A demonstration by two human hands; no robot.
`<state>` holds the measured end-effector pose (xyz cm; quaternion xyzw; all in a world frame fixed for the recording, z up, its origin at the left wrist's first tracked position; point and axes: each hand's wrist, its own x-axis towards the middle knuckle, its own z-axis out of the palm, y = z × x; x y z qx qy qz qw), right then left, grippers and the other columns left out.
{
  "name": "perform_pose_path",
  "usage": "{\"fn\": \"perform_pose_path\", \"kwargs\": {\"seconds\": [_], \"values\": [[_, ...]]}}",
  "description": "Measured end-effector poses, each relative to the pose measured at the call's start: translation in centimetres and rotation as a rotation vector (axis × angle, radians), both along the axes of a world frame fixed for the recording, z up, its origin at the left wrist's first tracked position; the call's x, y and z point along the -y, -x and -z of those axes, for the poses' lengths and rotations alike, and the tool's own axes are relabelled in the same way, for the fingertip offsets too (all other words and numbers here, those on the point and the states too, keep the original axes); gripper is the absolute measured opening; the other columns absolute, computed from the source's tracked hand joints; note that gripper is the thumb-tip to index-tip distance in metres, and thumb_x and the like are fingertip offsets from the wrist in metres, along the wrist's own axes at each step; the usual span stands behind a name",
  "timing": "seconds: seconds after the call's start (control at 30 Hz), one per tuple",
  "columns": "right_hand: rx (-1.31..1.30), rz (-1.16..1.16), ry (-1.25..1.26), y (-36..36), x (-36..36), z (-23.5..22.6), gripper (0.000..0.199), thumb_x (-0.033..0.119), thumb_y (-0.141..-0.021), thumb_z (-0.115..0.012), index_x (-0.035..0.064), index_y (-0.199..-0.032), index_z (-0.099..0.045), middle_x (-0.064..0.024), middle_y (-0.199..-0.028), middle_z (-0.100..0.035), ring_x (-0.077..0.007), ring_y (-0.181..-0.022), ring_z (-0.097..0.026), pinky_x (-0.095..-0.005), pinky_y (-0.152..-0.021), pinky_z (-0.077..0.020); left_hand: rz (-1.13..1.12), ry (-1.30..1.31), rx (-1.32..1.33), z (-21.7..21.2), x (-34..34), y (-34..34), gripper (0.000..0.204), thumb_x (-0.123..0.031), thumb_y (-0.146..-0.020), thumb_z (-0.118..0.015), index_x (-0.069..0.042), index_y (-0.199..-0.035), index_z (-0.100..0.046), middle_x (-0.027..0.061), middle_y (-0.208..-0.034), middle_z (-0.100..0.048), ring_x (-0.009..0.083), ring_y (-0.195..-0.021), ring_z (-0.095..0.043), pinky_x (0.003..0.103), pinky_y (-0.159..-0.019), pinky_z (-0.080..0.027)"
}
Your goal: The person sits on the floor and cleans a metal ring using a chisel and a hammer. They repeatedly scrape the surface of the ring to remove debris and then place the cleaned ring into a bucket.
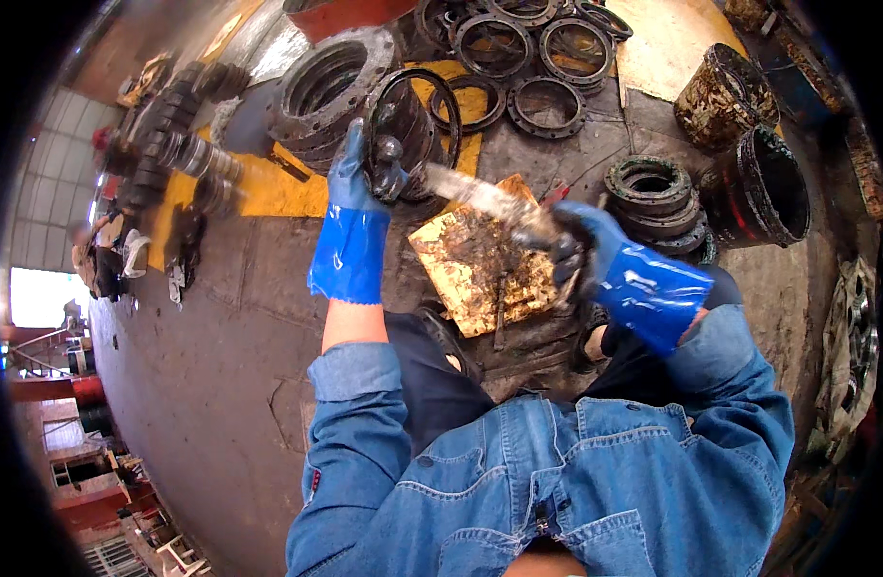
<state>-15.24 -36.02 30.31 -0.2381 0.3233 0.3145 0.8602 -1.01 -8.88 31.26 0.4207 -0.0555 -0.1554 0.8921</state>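
My left hand (353, 183), in a blue rubber glove darkened at the fingers, grips a thin black ring (458, 127) and holds it upright. My right hand (600, 240), gloved alike with blackened fingers, is closed around a long, flat, light-coloured tool (480, 198). Motion blurs the tool, so its exact kind is unclear. Its far end points left toward the ring's lower edge; whether they touch I cannot tell. Below the tool, a stained yellowish board (451, 252) lies on the floor between my feet, with a thin dark stick (500, 313) at its near edge.
Large flanged rings (360, 62) are piled beyond my left hand. Several black rings (547, 108) lie farther ahead. On the right stand stacked flanges (653, 183), a smeared bucket (715, 106) and a black drum (749, 188). Dark machine parts (172, 120) line the far left.
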Motion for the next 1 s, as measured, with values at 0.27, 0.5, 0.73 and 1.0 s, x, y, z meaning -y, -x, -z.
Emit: {"fn": "perform_pose_path", "kwargs": {"seconds": [0.27, 0.5, 0.73, 1.0], "values": [[0.33, 0.605, 0.415, 0.3, 18.1, -9.4, 0.027, 0.026, -0.084, -0.062, 0.0047, -0.101, -0.06, -0.0075, -0.074, -0.061, -0.0144, -0.053, -0.056, -0.0279, -0.051, -0.0474, 0.067, 0.138, -0.056, 0.6, 2.1, -0.9, 0.033, -0.025, -0.095, -0.051, -0.002, -0.117, -0.058, 0.0109, -0.098, -0.066, 0.0195, -0.074, -0.063, 0.032, -0.063, -0.052], [0.24, 0.694, 1.604, 4.4, 37.3, -0.7, 0.026, 0.028, -0.091, -0.058, 0.0045, -0.101, -0.064, -0.01, -0.087, -0.068, -0.0185, -0.071, -0.065, -0.0283, -0.061, -0.0512, -0.068, -0.285, 0.028, 2.2, 3.4, -0.1, 0.025, -0.016, -0.09, -0.059, -0.004, -0.112, -0.06, 0.011, -0.093, -0.067, 0.0167, -0.07, -0.064, 0.029, -0.055, -0.053], [-0.39, -0.461, 2.334, 6.7, 34.6, 5.5, 0.048, 0.038, -0.085, -0.056, 0.0143, -0.126, -0.049, -0.0178, -0.114, -0.061, -0.0379, -0.102, -0.061, -0.0488, -0.086, -0.049, -0.028, -0.677, 0.021, 0.4, 5.2, 2.1, 0.027, -0.016, -0.087, -0.066, -0.004, -0.109, -0.06, 0.0083, -0.08, -0.069, 0.0117, -0.056, -0.06, 0.023, -0.05, -0.048], [-0.383, -0.652, 2.359, 9.3, 30.3, 3.5, 0.053, 0.039, -0.085, -0.058, 0.0161, -0.131, -0.047, -0.0156, -0.121, -0.058, -0.0366, -0.108, -0.057, -0.0469, -0.091, -0.0463, -0.087, -0.763, 0.252, 2.9, 4.0, 0.8, 0.028, -0.024, -0.09, -0.063, -0.004, -0.109, -0.058, 0.0079, -0.085, -0.068, 0.01, -0.062, -0.06, 0.023, -0.055, -0.049]]}}
